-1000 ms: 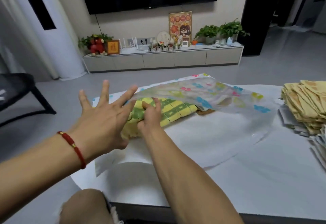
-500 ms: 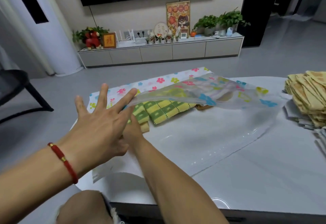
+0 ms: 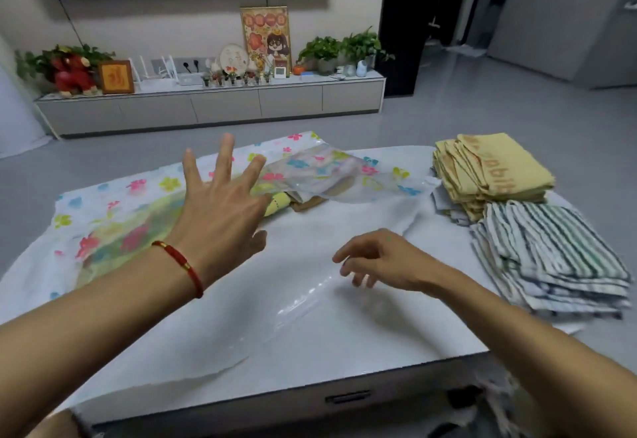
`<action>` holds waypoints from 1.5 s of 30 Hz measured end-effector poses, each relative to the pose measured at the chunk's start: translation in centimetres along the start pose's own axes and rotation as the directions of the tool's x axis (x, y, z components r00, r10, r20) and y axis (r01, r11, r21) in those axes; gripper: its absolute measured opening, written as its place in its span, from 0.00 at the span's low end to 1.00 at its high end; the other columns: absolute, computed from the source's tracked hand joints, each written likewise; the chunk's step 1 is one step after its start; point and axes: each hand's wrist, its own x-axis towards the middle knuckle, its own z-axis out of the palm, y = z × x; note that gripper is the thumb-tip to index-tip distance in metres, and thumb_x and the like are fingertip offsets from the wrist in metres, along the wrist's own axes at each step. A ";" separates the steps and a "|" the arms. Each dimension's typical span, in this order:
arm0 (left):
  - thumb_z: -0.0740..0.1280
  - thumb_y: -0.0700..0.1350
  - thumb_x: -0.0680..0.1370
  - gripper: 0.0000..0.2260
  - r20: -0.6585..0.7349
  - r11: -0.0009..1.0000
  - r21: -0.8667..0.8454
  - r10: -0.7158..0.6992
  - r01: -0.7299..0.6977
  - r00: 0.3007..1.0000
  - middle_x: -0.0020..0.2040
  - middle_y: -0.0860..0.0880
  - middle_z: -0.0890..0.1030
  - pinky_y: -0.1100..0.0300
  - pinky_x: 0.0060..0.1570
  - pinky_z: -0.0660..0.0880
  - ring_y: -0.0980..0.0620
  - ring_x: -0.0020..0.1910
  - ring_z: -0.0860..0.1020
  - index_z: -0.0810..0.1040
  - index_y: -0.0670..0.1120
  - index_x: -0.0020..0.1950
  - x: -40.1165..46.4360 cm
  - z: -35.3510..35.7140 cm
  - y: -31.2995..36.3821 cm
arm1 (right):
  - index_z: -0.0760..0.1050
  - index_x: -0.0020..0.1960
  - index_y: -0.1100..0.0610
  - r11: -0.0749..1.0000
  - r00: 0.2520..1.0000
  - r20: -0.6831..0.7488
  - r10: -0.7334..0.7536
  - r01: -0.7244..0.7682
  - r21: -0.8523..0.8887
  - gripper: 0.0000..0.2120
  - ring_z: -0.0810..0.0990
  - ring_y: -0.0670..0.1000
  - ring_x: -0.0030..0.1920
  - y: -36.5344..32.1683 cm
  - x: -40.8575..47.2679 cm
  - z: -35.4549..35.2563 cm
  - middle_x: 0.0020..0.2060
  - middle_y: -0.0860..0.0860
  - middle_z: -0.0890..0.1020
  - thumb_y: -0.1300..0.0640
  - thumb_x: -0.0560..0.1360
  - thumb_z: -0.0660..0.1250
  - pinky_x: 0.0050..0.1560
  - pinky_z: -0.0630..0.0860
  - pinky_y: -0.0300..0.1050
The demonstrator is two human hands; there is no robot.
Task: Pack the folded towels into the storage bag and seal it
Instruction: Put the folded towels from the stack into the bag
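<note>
The left hand (image 3: pixel 220 210), fingers spread wide and gripping nothing, is raised at centre-left of the frame over the clear plastic storage bag printed with coloured flowers (image 3: pixel 144 210), its fingertips at the lifted upper flap; whether it touches the film cannot be told. Judged purpose: to keep the mouth open for the next load. Inside the bag, just right of that hand, the edge of a yellow-green checked towel (image 3: pixel 277 204) shows, with a brown folded item (image 3: pixel 308 202) beside it under the raised flap. The right hand (image 3: pixel 379 261), loosely curled and empty, hovers low over the bag's plain lower sheet at centre-right, apparently free to collect more. The stock not yet packed sits at the right of the frame on the pale glossy surface (image 3: pixel 344 351): a stack of folded yellow towels with orange lettering (image 3: pixel 489 168) and, below it, a pile of green-and-white striped towels (image 3: pixel 551 261), both well apart from the bag mouth. Packing is judged partly done; sealing not begun.
</note>
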 end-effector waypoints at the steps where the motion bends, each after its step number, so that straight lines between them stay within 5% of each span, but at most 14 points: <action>1: 0.72 0.60 0.69 0.22 -0.003 1.000 0.010 0.021 -0.021 1.000 0.79 0.45 0.59 0.21 0.66 0.51 0.32 0.78 0.44 0.80 0.55 0.60 1.1 0.1 1.0 | 0.86 0.54 0.54 0.999 0.992 -0.128 0.007 -0.012 -0.039 0.10 0.88 0.56 0.41 1.5 -1.5 -2.6 0.43 0.53 0.89 0.63 0.77 0.69 0.40 0.82 0.44; 3: 0.72 0.61 0.68 0.22 -0.002 0.997 0.037 0.065 -0.065 0.998 0.79 0.45 0.60 0.22 0.65 0.52 0.32 0.78 0.45 0.80 0.56 0.60 3.2 0.4 3.0 | 0.86 0.52 0.52 0.989 0.885 -0.465 0.011 -0.077 -0.123 0.10 0.87 0.56 0.41 4.5 -4.3 -7.1 0.41 0.52 0.89 0.63 0.77 0.69 0.43 0.81 0.47; 5: 0.72 0.61 0.68 0.24 0.013 0.994 0.060 0.094 -0.095 0.995 0.79 0.45 0.61 0.22 0.65 0.53 0.31 0.77 0.46 0.79 0.57 0.62 4.8 0.7 4.8 | 0.88 0.50 0.52 0.960 0.628 -0.778 0.005 -0.221 -0.173 0.09 0.86 0.56 0.45 7.4 -6.6 -10.8 0.42 0.52 0.89 0.60 0.76 0.69 0.49 0.80 0.49; 7: 0.71 0.63 0.69 0.25 0.035 0.990 0.088 0.110 -0.113 0.993 0.79 0.45 0.60 0.22 0.65 0.53 0.31 0.77 0.46 0.77 0.58 0.65 6.2 1.1 6.4 | 0.87 0.53 0.53 0.924 0.356 -0.933 0.050 -0.371 -0.091 0.12 0.84 0.61 0.53 9.5 -8.5 -14.1 0.48 0.56 0.88 0.56 0.75 0.66 0.55 0.78 0.53; 9: 0.68 0.65 0.70 0.25 0.051 0.984 0.123 0.122 -0.128 0.991 0.80 0.46 0.57 0.22 0.65 0.52 0.31 0.77 0.43 0.76 0.59 0.66 7.4 1.4 7.6 | 0.82 0.65 0.52 0.824 0.270 -0.943 0.194 -0.566 0.008 0.18 0.77 0.67 0.63 11.2 -9.6 -16.7 0.61 0.62 0.82 0.56 0.77 0.63 0.64 0.73 0.59; 13: 0.66 0.65 0.72 0.30 0.066 0.984 0.122 0.121 -0.129 0.990 0.80 0.48 0.56 0.23 0.66 0.52 0.32 0.78 0.43 0.69 0.59 0.72 8.8 1.4 8.8 | 0.59 0.81 0.47 0.614 0.339 -0.734 0.588 -0.778 0.133 0.27 0.68 0.68 0.73 13.9 -10.4 -17.8 0.75 0.63 0.69 0.54 0.83 0.59 0.71 0.65 0.62; 18: 0.65 0.68 0.71 0.31 0.058 0.985 0.131 0.109 -0.115 0.992 0.80 0.47 0.58 0.23 0.66 0.53 0.32 0.78 0.44 0.70 0.58 0.72 9.5 1.0 8.5 | 0.69 0.75 0.47 0.605 0.386 -0.803 0.454 -0.795 -0.039 0.27 0.66 0.66 0.71 13.9 -10.4 -17.6 0.70 0.62 0.71 0.38 0.79 0.63 0.69 0.65 0.65; 21: 0.65 0.68 0.71 0.30 0.070 0.984 0.135 0.105 -0.114 0.992 0.80 0.47 0.58 0.23 0.66 0.53 0.32 0.77 0.43 0.71 0.58 0.70 9.5 0.9 8.5 | 0.71 0.72 0.51 0.488 0.474 -0.770 0.427 -0.838 -0.245 0.39 0.65 0.64 0.72 12.9 -9.3 -16.4 0.72 0.60 0.70 0.25 0.72 0.59 0.67 0.64 0.66; 23: 0.66 0.68 0.71 0.30 0.076 0.984 0.139 0.104 -0.113 0.992 0.80 0.48 0.58 0.23 0.66 0.53 0.32 0.77 0.43 0.71 0.59 0.70 9.5 0.7 8.6 | 0.74 0.68 0.53 0.399 0.469 -0.771 0.431 -0.865 -0.303 0.38 0.66 0.63 0.73 12.0 -8.5 -15.8 0.72 0.59 0.72 0.27 0.70 0.63 0.68 0.63 0.65; 26: 0.65 0.68 0.71 0.30 0.085 0.985 0.137 0.093 -0.104 0.992 0.80 0.48 0.58 0.22 0.66 0.53 0.32 0.78 0.43 0.71 0.59 0.70 9.5 0.6 8.6 | 0.76 0.45 0.55 0.491 0.483 -0.813 0.326 -0.821 -0.291 0.17 0.79 0.60 0.55 11.3 -8.0 -15.9 0.53 0.56 0.83 0.42 0.70 0.73 0.55 0.72 0.54; 29: 0.66 0.68 0.71 0.30 0.089 0.987 0.129 0.086 -0.098 0.992 0.80 0.49 0.58 0.22 0.66 0.53 0.32 0.78 0.43 0.71 0.59 0.70 9.5 0.5 8.6 | 0.67 0.35 0.57 0.605 0.509 -0.808 0.295 -0.755 -0.255 0.16 0.76 0.58 0.39 11.5 -8.0 -15.9 0.34 0.54 0.76 0.54 0.71 0.74 0.38 0.69 0.45; 36: 0.66 0.67 0.71 0.29 0.087 0.990 0.113 0.074 -0.083 0.993 0.80 0.49 0.59 0.22 0.66 0.53 0.33 0.78 0.44 0.72 0.59 0.70 9.5 0.4 8.5 | 0.73 0.30 0.64 0.776 0.333 -0.926 0.178 -0.626 -0.076 0.16 0.72 0.57 0.27 11.1 -9.0 -17.3 0.26 0.57 0.74 0.56 0.70 0.74 0.29 0.66 0.43; 41: 0.66 0.67 0.71 0.29 0.086 0.992 0.102 0.069 -0.077 0.994 0.80 0.49 0.59 0.22 0.66 0.53 0.33 0.78 0.44 0.72 0.59 0.70 9.6 0.3 8.6 | 0.68 0.27 0.57 0.760 0.373 -0.902 0.216 -0.644 -0.085 0.17 0.69 0.55 0.26 10.1 -8.4 -16.5 0.24 0.53 0.71 0.57 0.69 0.72 0.30 0.63 0.43; 45: 0.66 0.67 0.71 0.29 0.087 0.993 0.086 0.069 -0.077 0.994 0.80 0.50 0.58 0.22 0.66 0.53 0.34 0.78 0.43 0.73 0.59 0.70 9.6 0.3 8.5 | 0.67 0.26 0.58 0.758 0.295 -0.950 0.106 -0.643 -0.115 0.16 0.67 0.53 0.23 9.6 -8.3 -17.1 0.22 0.52 0.69 0.57 0.66 0.71 0.29 0.59 0.41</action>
